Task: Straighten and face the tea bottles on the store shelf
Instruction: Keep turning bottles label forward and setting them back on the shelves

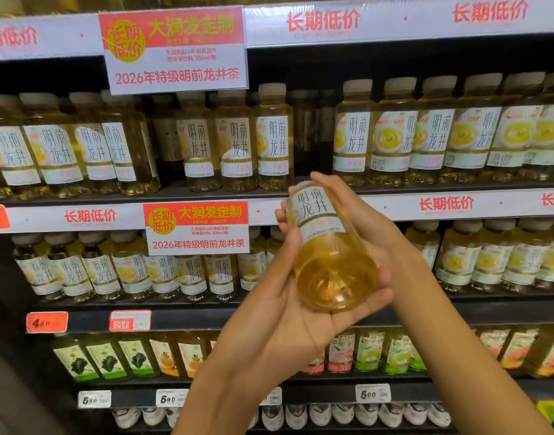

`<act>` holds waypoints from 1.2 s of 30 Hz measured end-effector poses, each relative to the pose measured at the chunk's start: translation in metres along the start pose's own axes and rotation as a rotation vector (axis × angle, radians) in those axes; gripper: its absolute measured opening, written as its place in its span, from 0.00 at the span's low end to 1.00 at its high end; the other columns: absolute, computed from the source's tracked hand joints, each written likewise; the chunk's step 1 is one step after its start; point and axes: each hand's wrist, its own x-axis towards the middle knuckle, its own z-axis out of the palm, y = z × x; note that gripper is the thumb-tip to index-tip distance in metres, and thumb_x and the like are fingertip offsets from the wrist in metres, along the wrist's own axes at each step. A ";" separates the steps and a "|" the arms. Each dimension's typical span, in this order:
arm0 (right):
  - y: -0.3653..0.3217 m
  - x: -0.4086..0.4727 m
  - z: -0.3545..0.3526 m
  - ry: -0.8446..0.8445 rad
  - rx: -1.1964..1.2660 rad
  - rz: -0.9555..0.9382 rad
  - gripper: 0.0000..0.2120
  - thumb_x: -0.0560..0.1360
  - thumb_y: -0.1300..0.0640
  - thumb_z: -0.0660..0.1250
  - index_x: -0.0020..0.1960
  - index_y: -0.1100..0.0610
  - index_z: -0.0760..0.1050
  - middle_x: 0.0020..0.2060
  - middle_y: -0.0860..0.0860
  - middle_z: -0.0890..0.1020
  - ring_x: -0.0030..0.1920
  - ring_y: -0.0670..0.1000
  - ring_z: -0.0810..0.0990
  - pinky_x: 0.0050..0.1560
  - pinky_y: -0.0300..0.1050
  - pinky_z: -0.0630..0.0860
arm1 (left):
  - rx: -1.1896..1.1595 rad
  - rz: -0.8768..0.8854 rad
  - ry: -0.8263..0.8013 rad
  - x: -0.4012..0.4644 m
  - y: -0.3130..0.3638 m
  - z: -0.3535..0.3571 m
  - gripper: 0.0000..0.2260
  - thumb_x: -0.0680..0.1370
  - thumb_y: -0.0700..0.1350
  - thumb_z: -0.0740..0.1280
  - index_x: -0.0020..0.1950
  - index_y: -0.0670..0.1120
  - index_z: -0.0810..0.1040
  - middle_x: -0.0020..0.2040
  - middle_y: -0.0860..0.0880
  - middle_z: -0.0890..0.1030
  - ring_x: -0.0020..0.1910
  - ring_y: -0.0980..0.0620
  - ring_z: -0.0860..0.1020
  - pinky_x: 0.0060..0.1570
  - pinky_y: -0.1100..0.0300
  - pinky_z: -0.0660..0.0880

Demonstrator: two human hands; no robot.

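Note:
A tea bottle (327, 246) with a white label and yellow tea is held in front of the shelves, tilted with its base toward me and its top pointing at the upper shelf. My left hand (288, 296) cups it from below and the left, fingers curled round its base. My right hand (360, 221) wraps round its right side and top. Rows of the same tea bottles (238, 142) stand on the upper shelf (206, 196). A dark gap (313, 133) opens in that row, just above the held bottle. More tea bottles (162, 274) fill the shelf below.
Red and white price signs (176, 48) hang from the shelf edges. A lower shelf holds green and orange labelled drink bottles (134, 356). White caps (363, 414) line the bottom row. Price tags (46, 322) sit on the shelf rails.

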 end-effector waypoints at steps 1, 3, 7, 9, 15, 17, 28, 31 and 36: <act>-0.001 0.000 -0.001 -0.038 -0.001 -0.064 0.15 0.80 0.49 0.57 0.46 0.60 0.74 0.36 0.56 0.82 0.39 0.53 0.83 0.42 0.46 0.82 | -0.128 -0.030 -0.015 0.002 -0.004 -0.004 0.34 0.49 0.55 0.83 0.44 0.34 0.79 0.33 0.38 0.83 0.34 0.50 0.84 0.41 0.58 0.82; -0.008 -0.003 0.003 -0.044 -0.065 -0.163 0.11 0.77 0.50 0.61 0.49 0.59 0.74 0.38 0.55 0.83 0.42 0.53 0.84 0.42 0.47 0.82 | -0.258 -0.060 -0.146 -0.002 -0.007 -0.008 0.30 0.58 0.47 0.82 0.54 0.34 0.81 0.46 0.32 0.82 0.43 0.38 0.83 0.46 0.44 0.81; -0.016 -0.010 0.009 0.012 -0.330 -0.307 0.17 0.74 0.48 0.64 0.55 0.60 0.77 0.47 0.58 0.84 0.51 0.55 0.84 0.52 0.52 0.81 | -0.108 -0.023 -0.110 0.001 -0.012 -0.021 0.24 0.64 0.50 0.79 0.56 0.42 0.82 0.48 0.35 0.83 0.44 0.41 0.84 0.44 0.51 0.81; -0.017 -0.016 0.008 0.060 -0.536 -0.346 0.19 0.79 0.48 0.59 0.63 0.59 0.74 0.54 0.57 0.83 0.55 0.55 0.82 0.57 0.53 0.79 | 0.064 0.026 -0.013 -0.001 -0.012 -0.025 0.17 0.68 0.51 0.76 0.56 0.49 0.83 0.52 0.39 0.84 0.49 0.43 0.84 0.47 0.55 0.81; -0.020 -0.030 0.003 -0.092 -0.709 -0.410 0.27 0.71 0.54 0.68 0.69 0.52 0.67 0.56 0.52 0.82 0.55 0.49 0.82 0.50 0.43 0.80 | 0.451 0.177 0.064 0.000 -0.015 -0.032 0.19 0.72 0.50 0.71 0.62 0.55 0.74 0.57 0.56 0.82 0.58 0.58 0.79 0.55 0.65 0.76; -0.021 -0.034 0.001 -0.134 -0.773 -0.492 0.31 0.70 0.59 0.72 0.70 0.51 0.66 0.60 0.52 0.80 0.60 0.51 0.80 0.57 0.45 0.78 | 0.498 0.254 0.077 0.003 -0.018 -0.035 0.21 0.71 0.47 0.73 0.62 0.54 0.74 0.55 0.57 0.83 0.56 0.61 0.80 0.50 0.71 0.75; -0.014 -0.050 0.003 -0.281 -0.818 -0.749 0.36 0.64 0.71 0.74 0.68 0.56 0.66 0.63 0.59 0.75 0.65 0.56 0.75 0.61 0.50 0.76 | 0.850 0.531 0.162 0.022 -0.003 -0.050 0.27 0.66 0.42 0.76 0.63 0.51 0.73 0.56 0.59 0.81 0.58 0.59 0.78 0.53 0.69 0.74; -0.018 -0.047 0.002 -0.232 -0.770 -0.752 0.36 0.65 0.70 0.76 0.69 0.56 0.66 0.64 0.59 0.75 0.65 0.57 0.75 0.61 0.48 0.75 | 0.835 0.526 0.174 0.024 -0.005 -0.051 0.31 0.66 0.43 0.77 0.67 0.48 0.71 0.60 0.55 0.80 0.61 0.55 0.77 0.59 0.61 0.75; -0.027 -0.035 0.005 -0.073 -0.586 -0.752 0.35 0.66 0.67 0.72 0.71 0.58 0.63 0.61 0.55 0.80 0.59 0.53 0.80 0.55 0.44 0.78 | 0.795 0.557 0.258 0.038 -0.010 -0.046 0.28 0.68 0.53 0.74 0.66 0.54 0.70 0.59 0.57 0.79 0.60 0.59 0.77 0.57 0.63 0.75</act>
